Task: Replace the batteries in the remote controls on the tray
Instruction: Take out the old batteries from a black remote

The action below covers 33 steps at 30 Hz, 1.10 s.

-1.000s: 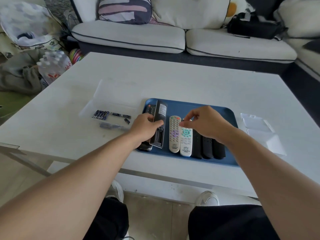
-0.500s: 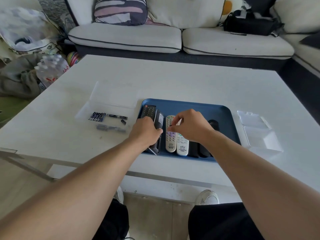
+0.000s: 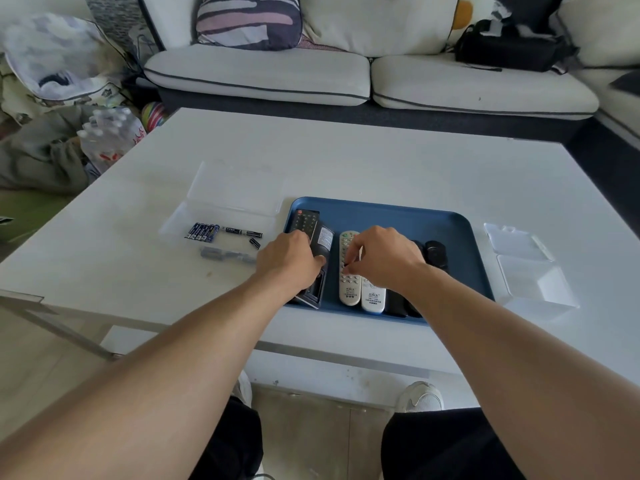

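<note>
since a second ago the right hand [image 3: 384, 259] has slid left from above the white-and-teal remote to over the grey-white remote [image 3: 349, 268], and the black remote [image 3: 320, 261] in the left hand [image 3: 289, 263] has come lower toward the blue tray [image 3: 388, 218].

the left hand grips the black remote, fingers curled round its left edge and thumb pressed on its upturned back; the remote lies tilted with its near end on the tray's front-left corner, label showing, the battery bay near its lower end partly visible. another black remote [image 3: 304, 220] lies button-side up under and beyond it, against the tray's left rim.

the right hand's fingers are curled, thumb and forefinger pinched together just above the grey-white remote's buttons; whether they hold something small between them cannot be told. beside that remote lies a white remote [image 3: 373, 297] with its upper part hidden by the hand, and further right dark remotes [image 3: 434, 252] show past the wrist.

the tray sits at the near middle of the white desk [image 3: 346, 161]. left of it, a clear open box [image 3: 232, 202] holds a row of blue batteries [image 3: 202, 232], a line of black batteries [image 3: 242, 232] and one loose black battery [image 3: 254, 242]. right of the tray stands another clear box [image 3: 530, 271], lid open. a sofa [image 3: 346, 74] runs beyond the desk.
</note>
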### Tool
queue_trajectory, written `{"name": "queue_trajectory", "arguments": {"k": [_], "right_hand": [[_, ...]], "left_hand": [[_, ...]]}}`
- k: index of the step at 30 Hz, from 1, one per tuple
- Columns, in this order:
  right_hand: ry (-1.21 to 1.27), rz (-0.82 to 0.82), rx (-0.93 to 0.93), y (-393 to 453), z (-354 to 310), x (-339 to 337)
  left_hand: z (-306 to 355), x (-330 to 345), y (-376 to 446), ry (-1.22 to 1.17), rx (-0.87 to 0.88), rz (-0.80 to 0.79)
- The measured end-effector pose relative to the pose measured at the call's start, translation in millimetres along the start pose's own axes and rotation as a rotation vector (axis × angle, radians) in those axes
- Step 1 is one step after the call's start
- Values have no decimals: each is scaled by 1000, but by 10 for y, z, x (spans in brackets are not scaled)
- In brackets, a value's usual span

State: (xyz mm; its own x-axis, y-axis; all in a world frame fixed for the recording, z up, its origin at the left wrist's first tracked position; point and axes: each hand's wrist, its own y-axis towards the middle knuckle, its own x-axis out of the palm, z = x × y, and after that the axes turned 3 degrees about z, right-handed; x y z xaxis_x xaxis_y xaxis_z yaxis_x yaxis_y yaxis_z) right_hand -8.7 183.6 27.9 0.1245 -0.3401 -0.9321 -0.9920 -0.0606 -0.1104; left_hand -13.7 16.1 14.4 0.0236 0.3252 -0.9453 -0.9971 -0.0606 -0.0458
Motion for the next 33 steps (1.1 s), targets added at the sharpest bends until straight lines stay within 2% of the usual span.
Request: {"name": "queue_trajectory", "arguments": {"k": [6,13,16,19,22,26,28,33], "right_hand": [[-31,-42,32,48,3,47],[252,-85,53,47,196,-92],[309,-121,114,54,352,-101],[483,-148,207,20,489,-112],[599,29,294,-53,644,-235],[506,339,360,-150,1033,-443],[403,390,387,-246,1274,-520],[244,360,534,-471,1798,-570]], "left_hand": [[-27,20,1,-99,21,-17],[-36,39,1,-130,47,3],[-12,41,17,-109,58,1],[26,41,43,-89,52,-15],[102,49,68,-68,40,4],[270,90,87,-93,89,102],[363,140,99,-148,130,121],[565,233,119,-273,192,108]]}}
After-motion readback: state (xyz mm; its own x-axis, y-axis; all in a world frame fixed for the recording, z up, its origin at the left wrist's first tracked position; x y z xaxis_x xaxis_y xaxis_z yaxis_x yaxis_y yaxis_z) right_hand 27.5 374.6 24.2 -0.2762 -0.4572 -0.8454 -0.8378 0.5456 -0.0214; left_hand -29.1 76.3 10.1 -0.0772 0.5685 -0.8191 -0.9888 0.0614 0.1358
